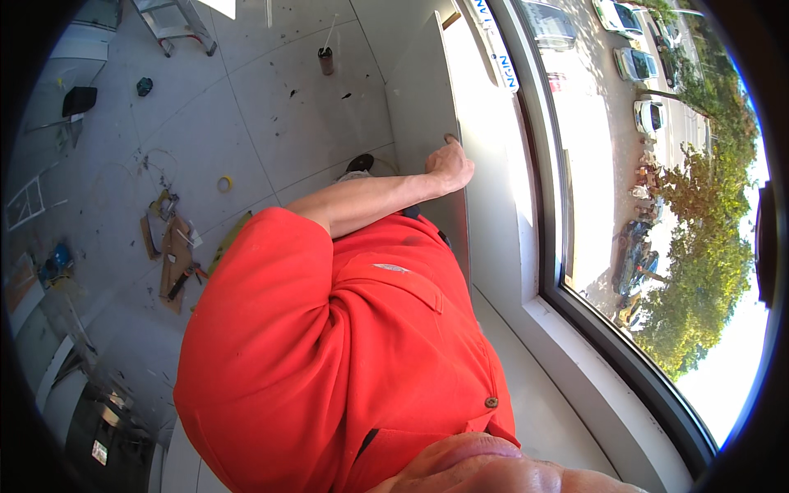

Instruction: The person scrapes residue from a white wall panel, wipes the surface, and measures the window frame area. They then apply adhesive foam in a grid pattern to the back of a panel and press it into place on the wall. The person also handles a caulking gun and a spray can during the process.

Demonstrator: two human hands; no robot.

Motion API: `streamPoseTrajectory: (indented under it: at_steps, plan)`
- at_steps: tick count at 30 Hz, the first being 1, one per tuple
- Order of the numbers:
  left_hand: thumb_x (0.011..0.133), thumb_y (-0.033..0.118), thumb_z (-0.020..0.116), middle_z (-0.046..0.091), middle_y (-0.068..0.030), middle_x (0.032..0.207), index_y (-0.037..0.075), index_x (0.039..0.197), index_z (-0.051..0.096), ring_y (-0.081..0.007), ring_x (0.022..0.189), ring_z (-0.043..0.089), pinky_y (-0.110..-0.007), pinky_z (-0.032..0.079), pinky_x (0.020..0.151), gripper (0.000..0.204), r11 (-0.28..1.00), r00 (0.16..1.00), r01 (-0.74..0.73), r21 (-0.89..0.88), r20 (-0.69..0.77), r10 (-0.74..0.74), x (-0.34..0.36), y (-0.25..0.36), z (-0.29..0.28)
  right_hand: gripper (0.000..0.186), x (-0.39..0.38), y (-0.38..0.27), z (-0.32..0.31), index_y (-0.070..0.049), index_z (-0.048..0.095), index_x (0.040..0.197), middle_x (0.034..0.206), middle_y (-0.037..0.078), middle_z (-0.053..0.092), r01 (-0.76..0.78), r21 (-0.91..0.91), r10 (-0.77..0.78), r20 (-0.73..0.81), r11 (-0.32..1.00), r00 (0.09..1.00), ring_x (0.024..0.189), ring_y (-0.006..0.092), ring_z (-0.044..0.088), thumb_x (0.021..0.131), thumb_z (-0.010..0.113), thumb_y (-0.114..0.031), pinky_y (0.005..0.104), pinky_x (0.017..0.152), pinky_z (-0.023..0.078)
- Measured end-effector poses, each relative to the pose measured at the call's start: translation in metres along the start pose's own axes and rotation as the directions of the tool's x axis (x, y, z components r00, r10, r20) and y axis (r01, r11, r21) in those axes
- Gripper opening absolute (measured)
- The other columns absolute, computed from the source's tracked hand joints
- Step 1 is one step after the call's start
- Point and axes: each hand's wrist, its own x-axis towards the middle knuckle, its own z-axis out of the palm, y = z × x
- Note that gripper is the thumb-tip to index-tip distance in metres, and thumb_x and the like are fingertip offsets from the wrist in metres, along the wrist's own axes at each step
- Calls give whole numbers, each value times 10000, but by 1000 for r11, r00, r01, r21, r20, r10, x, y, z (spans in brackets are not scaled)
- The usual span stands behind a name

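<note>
My left hand (450,167) is closed at the long edge of a white panel (491,177) below the window. Its fingers are curled, and one fingertip or thumb sticks up past the fist. Whether the fingers grip the panel's edge or a small thing inside them is hidden. My bare left forearm (366,205) reaches across from a red sleeve (263,320). No part of my right hand shows.
A framed window (546,238) runs along the right, with parked cars outside. On the tiled floor are a stepladder (177,25), a dark cup-like container (326,61), a yellow tape roll (225,183) and cardboard scraps (176,255). A dark shoe (360,163) shows below the forearm.
</note>
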Motion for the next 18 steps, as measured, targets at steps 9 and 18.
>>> streamPoseTrajectory:
  at_steps: [9,18]
  plan:
    - [921,224,589,774,-291,1027,-242,1572,260,-436,963,777,-500,617,888,865,999,999,14,31,40,-15,6,-8,5,265,2,7,6,173,603,1180,1167,217,710,-22,30,21,21,999,1000,996,212,738,982,474,52,222,755,586]
    - [894,198,573,768,-298,989,-256,1538,324,-421,940,776,-492,609,886,827,999,1000,-1,41,23,0,4,-7,10,290,5,23,3,192,590,1199,1190,235,705,-38,69,35,39,997,999,1005,204,739,981,441,73,189,730,577]
